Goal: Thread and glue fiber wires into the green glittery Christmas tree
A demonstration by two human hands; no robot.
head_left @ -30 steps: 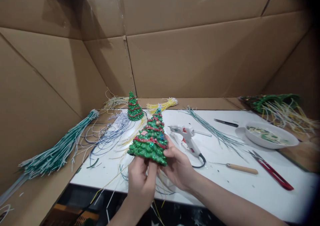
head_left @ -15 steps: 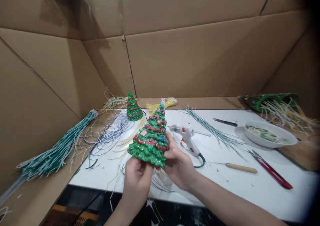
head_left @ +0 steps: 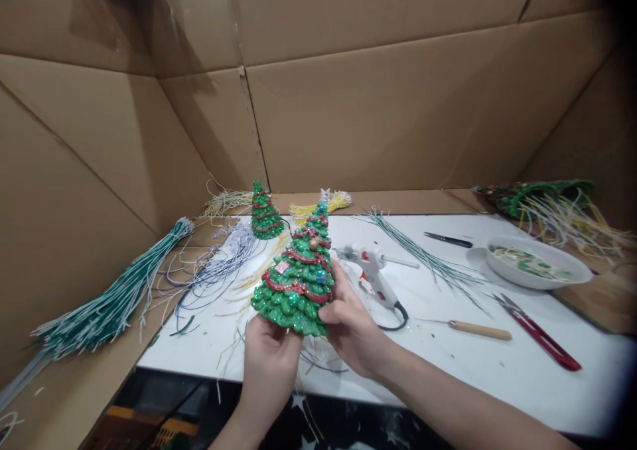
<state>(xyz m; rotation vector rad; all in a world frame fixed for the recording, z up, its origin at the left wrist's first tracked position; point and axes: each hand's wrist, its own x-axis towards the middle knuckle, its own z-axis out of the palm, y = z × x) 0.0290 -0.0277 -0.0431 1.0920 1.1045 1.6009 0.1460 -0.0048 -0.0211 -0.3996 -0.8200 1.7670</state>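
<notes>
A glittery green Christmas tree ornament (head_left: 298,274) with red garlands is held just above the white table (head_left: 448,364), tilted slightly right. My left hand (head_left: 269,357) grips it from below at the base. On the tree's right side, my right hand (head_left: 351,327) has its fingers closed on the lower edge. Thin wires hang from under the tree. A smaller green tree (head_left: 263,213) stands upright at the back of the table.
A white glue gun (head_left: 373,274) lies right of the tree. An awl with a wooden handle (head_left: 472,330), red snips (head_left: 537,334), a black tool (head_left: 448,240), a white bowl (head_left: 537,264) and several wire bundles (head_left: 109,304) lie around. Cardboard walls (head_left: 388,105) enclose the table.
The tree has tilted a little and shifted slightly left and down in my hands. Both hands keep their hold.
</notes>
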